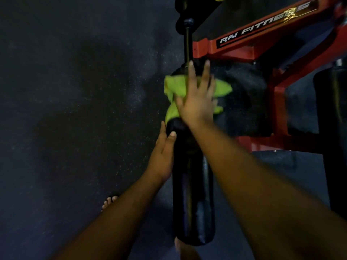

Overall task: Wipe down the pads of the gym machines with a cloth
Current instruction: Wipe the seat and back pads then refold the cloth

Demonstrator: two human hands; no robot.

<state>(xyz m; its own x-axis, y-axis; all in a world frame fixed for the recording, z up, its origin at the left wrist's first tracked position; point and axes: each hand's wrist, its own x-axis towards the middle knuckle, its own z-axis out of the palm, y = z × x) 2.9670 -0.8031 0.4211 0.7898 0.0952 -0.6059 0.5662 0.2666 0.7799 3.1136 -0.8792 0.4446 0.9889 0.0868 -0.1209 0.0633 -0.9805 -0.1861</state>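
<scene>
Both arms reach forward and down, away from the body. The right arm is long and straight and crosses toward the middle. The right hand (197,102) lies flat with the palm down. Its fingers (191,76) are straight and spread wide, pointing away from the body, and the thumb sticks out to the left. The left arm comes up from the bottom left. The left hand (162,152) is lower and nearer the body than the right one. Its fingers are straight and close together, and the thumb tip shows beside them. Bare toes (109,201) peek out under the left arm.
</scene>
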